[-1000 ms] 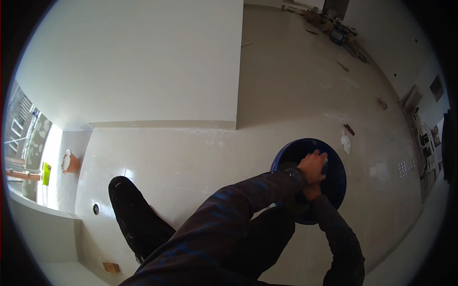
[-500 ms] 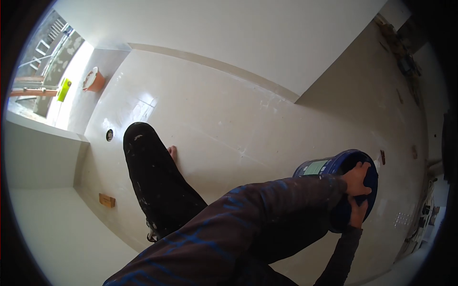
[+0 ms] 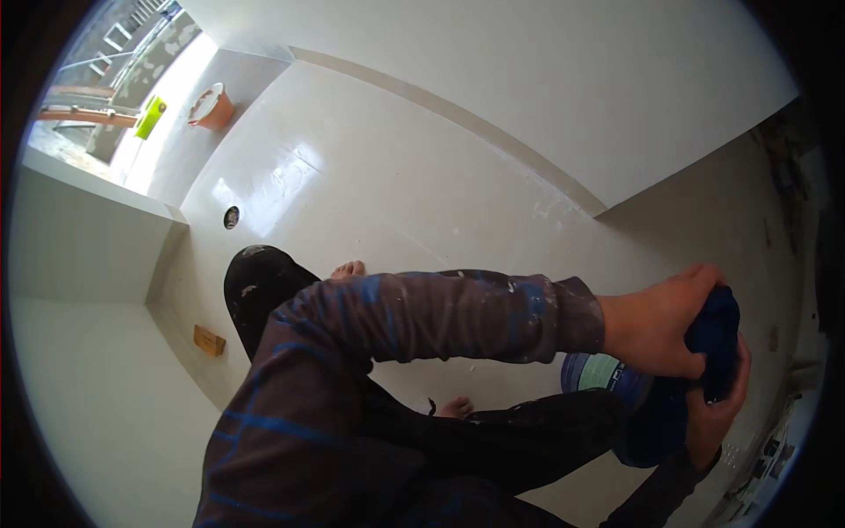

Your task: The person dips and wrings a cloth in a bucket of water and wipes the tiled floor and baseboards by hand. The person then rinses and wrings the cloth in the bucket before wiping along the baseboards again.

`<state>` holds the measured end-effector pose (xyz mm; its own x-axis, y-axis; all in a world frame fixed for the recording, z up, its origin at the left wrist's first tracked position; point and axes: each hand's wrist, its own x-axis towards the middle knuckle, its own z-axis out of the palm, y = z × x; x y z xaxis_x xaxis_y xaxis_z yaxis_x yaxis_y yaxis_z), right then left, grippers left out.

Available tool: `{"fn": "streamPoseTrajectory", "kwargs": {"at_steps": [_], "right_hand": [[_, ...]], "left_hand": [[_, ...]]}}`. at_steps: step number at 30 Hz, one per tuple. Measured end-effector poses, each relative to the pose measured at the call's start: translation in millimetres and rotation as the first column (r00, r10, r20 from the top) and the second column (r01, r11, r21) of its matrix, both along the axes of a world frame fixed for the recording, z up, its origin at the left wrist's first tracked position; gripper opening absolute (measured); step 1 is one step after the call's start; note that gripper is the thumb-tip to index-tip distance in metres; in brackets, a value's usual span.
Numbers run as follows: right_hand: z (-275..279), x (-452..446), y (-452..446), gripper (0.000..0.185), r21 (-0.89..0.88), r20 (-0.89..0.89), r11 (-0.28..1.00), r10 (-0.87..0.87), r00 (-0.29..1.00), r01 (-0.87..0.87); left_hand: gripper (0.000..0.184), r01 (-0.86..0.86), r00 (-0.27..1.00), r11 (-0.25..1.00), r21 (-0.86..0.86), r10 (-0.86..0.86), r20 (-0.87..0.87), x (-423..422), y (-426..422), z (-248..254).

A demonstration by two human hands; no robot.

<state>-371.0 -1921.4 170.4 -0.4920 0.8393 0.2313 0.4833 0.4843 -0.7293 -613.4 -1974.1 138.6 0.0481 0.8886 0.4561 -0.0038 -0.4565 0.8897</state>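
Note:
A dark blue cloth (image 3: 716, 333) is bunched between my two hands, above and partly in front of the bucket. My left hand (image 3: 656, 324) wraps round its upper part, thumb towards me. Lower down, my right hand (image 3: 715, 421) closes round the same cloth. The blue bucket (image 3: 629, 387) with a pale green label stands on the floor by my leg. My hands, the cloth and my dark trouser leg hide much of it, and its contents do not show.
An orange bucket (image 3: 214, 110) stands near the bright doorway at upper left. A round hole (image 3: 231, 217) opens in the pale floor (image 3: 414, 176). A small brown block (image 3: 209, 341) lies by the left wall. A wall corner (image 3: 597, 214) juts out ahead; clutter lines the right side.
Both hands have come up from the bucket's opening, raising the blue cloth towards the camera. My head view has shifted, and my left forearm now crosses the middle of the picture.

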Motion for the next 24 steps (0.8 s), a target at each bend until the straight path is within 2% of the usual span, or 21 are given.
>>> {"fn": "streamPoseTrajectory", "kwargs": {"at_steps": [1, 2, 3, 5, 7, 9, 11, 14, 15, 17, 18, 20, 24], "right_hand": [[4.6, -28.2, -8.8, 0.056, 0.047, 0.085, 0.994, 0.091, 0.992, -0.095], [6.5, -53.1, -13.0, 0.053, 0.086, 0.173, 0.978, 0.173, 0.97, -0.19], [1.9, -73.9, -13.4, 0.053, 0.082, 0.172, 0.979, 0.171, 0.97, -0.188], [-20.7, -114.3, -10.4, 0.04, 0.139, 0.336, 0.928, 0.283, 0.898, -0.345], [-50.7, -149.3, -6.8, 0.024, -0.093, 0.335, 0.92, 0.39, 0.858, -0.382], [-96.6, -176.8, 3.4, 0.018, -0.167, 0.314, 0.909, 0.416, 0.853, -0.382], [-122.8, -203.6, 6.5, 0.02, -0.161, 0.271, 0.918, 0.394, 0.879, -0.362], [-143.7, -222.9, 18.8, 0.022, -0.21, 0.277, 0.934, 0.34, 0.898, -0.289], [-149.6, -221.5, 24.0, 0.022, -0.219, 0.295, 0.943, 0.31, 0.904, -0.252], [-164.9, -219.1, 31.8, 0.027, -0.22, 0.261, 0.92, 0.375, 0.89, -0.323], [-176.7, -215.1, 34.1, 0.027, -0.22, 0.27, 0.93, 0.348, 0.898, -0.295], [-213.2, -196.0, 25.7, 0.032, -0.058, 0.323, 0.912, 0.401, 0.857, -0.405], [-329.8, -131.1, -38.4, 0.035, -0.145, 0.273, 0.916, 0.402, 0.874, -0.375]], "left_hand": [[0.076, -0.006, 1.0, 1.0, -0.004, 0.006, -0.003, -23.3, -12.0, 0.0], [0.075, 0.001, 0.998, 0.993, -0.121, -0.007, -0.057, -47.9, -24.5, 0.2], [0.075, 0.006, 0.994, 0.972, -0.236, -0.032, -0.106, -69.3, -36.6, -0.4], [0.078, -0.071, 0.977, 0.922, -0.382, -0.014, -0.215, -103.2, -54.5, -22.2], [0.084, -0.112, 0.949, 0.863, -0.493, -0.054, -0.311, -140.0, -68.7, -53.4], [0.086, -0.142, 0.919, 0.814, -0.563, -0.102, -0.38, -174.3, -71.7, -84.4], [0.087, -0.143, 0.902, 0.763, -0.63, -0.161, -0.4, -206.8, -61.0, -105.2], [0.086, -0.119, 0.842, 0.808, -0.577, -0.225, -0.49, -236.7, -33.4, -134.0], [0.086, -0.079, 0.844, 0.809, -0.582, -0.257, -0.471, -240.7, -25.9, -141.4], [0.082, -0.055, 0.768, 0.877, -0.477, -0.269, -0.582, -250.4, -10.8, -161.9], [0.078, -0.031, 0.755, 0.912, -0.409, -0.247, -0.608, -250.1, -7.4, -180.3], [0.078, 0.031, 0.713, 0.896, -0.444, -0.331, -0.618, -238.6, -9.9, -212.9], [0.078, 0.136, 0.659, 0.879, -0.458, -0.425, -0.62, -189.2, -51.4, -321.7]]}}
